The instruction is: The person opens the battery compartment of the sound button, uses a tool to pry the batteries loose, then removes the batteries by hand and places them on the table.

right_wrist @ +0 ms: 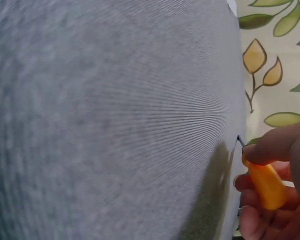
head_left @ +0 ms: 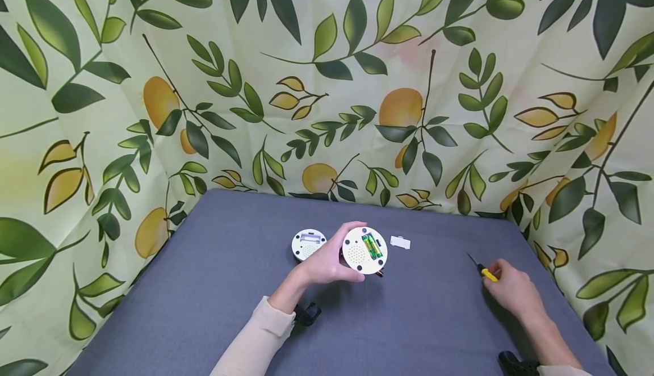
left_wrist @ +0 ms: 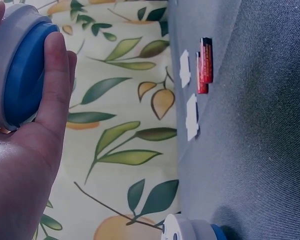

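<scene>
My left hand (head_left: 327,259) grips a round white device (head_left: 354,243) raised above the table, its underside facing me. Two green-and-gold batteries (head_left: 374,246) sit in its uncovered compartment. In the left wrist view the same device shows a blue domed part (left_wrist: 27,70) under my fingers. Far to the right, my right hand (head_left: 516,292) holds a screwdriver (head_left: 489,274) by its yellow handle, the thin shaft pointing away to the left, low over the table. A second round white device (head_left: 309,242), compartment uncovered, lies behind my left hand.
A white battery cover (head_left: 400,242) lies right of the held device; the left wrist view shows two such covers (left_wrist: 191,117). Close to them lie two red-and-black batteries (left_wrist: 206,60), mostly hidden in the head view. Leaf-patterned cloth (head_left: 327,109) surrounds the grey table (head_left: 214,285).
</scene>
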`<action>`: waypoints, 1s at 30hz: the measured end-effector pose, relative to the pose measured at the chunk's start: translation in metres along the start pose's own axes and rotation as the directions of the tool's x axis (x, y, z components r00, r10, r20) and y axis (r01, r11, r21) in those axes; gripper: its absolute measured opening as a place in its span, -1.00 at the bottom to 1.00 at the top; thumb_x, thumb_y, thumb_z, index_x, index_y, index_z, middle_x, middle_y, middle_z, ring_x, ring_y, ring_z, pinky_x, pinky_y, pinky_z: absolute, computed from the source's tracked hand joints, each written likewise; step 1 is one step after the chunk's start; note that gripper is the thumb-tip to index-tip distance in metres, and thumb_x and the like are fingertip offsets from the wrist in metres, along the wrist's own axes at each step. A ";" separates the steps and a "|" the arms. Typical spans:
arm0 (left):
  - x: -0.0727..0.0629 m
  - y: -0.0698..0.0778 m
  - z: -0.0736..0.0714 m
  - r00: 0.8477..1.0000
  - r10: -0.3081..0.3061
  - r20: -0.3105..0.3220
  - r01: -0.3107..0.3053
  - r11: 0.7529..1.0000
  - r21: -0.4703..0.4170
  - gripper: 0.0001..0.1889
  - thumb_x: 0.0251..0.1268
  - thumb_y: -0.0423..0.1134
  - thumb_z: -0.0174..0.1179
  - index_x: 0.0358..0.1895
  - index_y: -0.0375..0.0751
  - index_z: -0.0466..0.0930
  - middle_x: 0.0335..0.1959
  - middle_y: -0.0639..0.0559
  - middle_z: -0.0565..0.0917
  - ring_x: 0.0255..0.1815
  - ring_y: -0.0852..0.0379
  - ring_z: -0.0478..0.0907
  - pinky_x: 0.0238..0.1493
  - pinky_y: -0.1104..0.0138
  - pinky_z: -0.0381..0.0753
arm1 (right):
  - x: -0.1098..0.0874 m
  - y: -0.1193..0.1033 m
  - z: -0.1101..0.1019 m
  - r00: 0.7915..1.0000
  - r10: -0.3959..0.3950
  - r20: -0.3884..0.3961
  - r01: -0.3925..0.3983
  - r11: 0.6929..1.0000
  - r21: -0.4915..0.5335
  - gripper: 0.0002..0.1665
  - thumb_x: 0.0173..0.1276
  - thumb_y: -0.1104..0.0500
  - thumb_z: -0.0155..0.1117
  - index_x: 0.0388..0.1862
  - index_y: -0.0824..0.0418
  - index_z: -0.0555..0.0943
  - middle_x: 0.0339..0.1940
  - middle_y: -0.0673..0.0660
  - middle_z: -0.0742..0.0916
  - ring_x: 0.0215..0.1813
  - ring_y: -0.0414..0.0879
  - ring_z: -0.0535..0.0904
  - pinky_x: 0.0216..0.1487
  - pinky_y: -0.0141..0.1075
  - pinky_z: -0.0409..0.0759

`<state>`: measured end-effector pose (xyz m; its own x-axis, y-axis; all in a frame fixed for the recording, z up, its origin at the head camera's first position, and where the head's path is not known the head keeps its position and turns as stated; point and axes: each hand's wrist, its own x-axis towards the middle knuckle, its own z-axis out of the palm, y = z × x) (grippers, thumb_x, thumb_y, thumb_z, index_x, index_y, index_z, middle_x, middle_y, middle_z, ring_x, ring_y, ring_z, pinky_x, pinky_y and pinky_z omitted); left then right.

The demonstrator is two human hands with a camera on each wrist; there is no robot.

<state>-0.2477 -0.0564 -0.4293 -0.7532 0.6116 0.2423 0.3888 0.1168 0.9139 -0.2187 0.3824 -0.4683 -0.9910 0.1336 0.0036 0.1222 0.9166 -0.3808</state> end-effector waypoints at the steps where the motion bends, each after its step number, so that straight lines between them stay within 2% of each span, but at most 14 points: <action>1: 0.000 0.000 0.000 1.000 -0.001 0.000 0.001 1.000 0.000 0.09 -0.10 -0.30 0.54 0.57 0.02 0.10 0.27 0.09 0.43 0.15 0.14 0.46 0.27 0.24 0.33 | 0.000 0.000 0.001 1.000 0.005 0.020 -0.005 1.000 -0.003 -0.64 0.30 0.17 0.30 -0.09 0.44 0.50 -0.32 0.33 0.67 -0.37 0.11 0.57 -0.40 0.01 0.49; 5: -0.001 0.000 0.000 1.000 -0.001 0.007 0.001 1.000 -0.003 0.09 -0.09 -0.29 0.54 0.58 -0.05 0.08 0.27 0.08 0.43 0.15 0.14 0.45 0.27 0.24 0.33 | -0.001 0.000 0.004 0.999 0.010 0.048 -0.009 1.000 -0.018 -0.64 0.30 0.16 0.33 -0.13 0.42 0.50 -0.36 0.28 0.66 -0.38 0.09 0.56 -0.39 0.00 0.49; 11: -0.001 0.000 0.000 1.000 0.000 0.004 0.000 1.000 -0.008 0.08 -0.09 -0.29 0.54 0.56 0.04 0.11 0.26 0.09 0.43 0.15 0.14 0.45 0.27 0.24 0.33 | -0.001 0.001 0.004 1.000 -0.006 0.028 0.006 1.000 0.005 -0.60 0.34 0.05 0.35 -0.19 0.39 0.50 -0.41 0.21 0.65 -0.40 0.05 0.54 -0.41 -0.05 0.47; 16: 0.000 0.001 0.001 1.000 -0.001 0.004 0.001 1.000 -0.010 0.07 -0.09 -0.29 0.55 0.55 0.14 0.12 0.27 0.11 0.43 0.16 0.16 0.45 0.28 0.24 0.31 | -0.002 0.003 0.000 0.999 0.033 0.013 -0.034 0.998 0.053 -0.45 0.47 -0.11 0.20 -0.13 0.43 0.55 -0.38 0.19 0.68 -0.39 0.00 0.56 -0.44 -0.16 0.45; 21: 0.000 0.001 0.002 1.000 -0.002 0.005 0.002 1.000 -0.011 0.07 -0.09 -0.29 0.55 0.54 0.17 0.12 0.27 0.11 0.43 0.17 0.16 0.45 0.29 0.24 0.31 | -0.004 0.001 -0.004 0.999 0.053 -0.006 -0.053 0.997 0.055 -0.26 0.56 -0.25 0.00 -0.02 0.48 0.57 -0.25 0.31 0.71 -0.27 0.11 0.61 -0.39 -0.12 0.49; 26: 0.000 0.001 0.002 1.000 -0.005 0.008 0.005 1.000 -0.016 0.07 -0.08 -0.29 0.55 0.54 0.19 0.12 0.26 0.10 0.44 0.16 0.16 0.46 0.28 0.25 0.32 | -0.010 -0.014 -0.005 0.998 -0.010 -0.062 0.014 0.998 0.069 -0.27 0.58 -0.24 -0.02 0.05 0.45 0.60 -0.14 0.35 0.73 -0.15 0.20 0.64 -0.28 0.01 0.55; 30: 0.000 0.002 0.003 1.000 -0.001 0.007 0.001 1.000 -0.019 0.07 -0.10 -0.30 0.55 0.55 0.14 0.12 0.25 0.08 0.44 0.15 0.15 0.46 0.27 0.25 0.32 | -0.013 -0.035 -0.004 0.985 -0.110 -0.135 0.127 0.984 0.124 -0.38 0.58 -0.15 0.07 0.07 0.42 0.61 -0.14 0.29 0.74 -0.10 0.19 0.64 -0.15 0.09 0.56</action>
<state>-0.2455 -0.0540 -0.4282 -0.7499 0.6167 0.2395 0.3780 0.1023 0.9201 -0.2097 0.3497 -0.4516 -0.9821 0.0813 0.1699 -0.0123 0.8723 -0.4888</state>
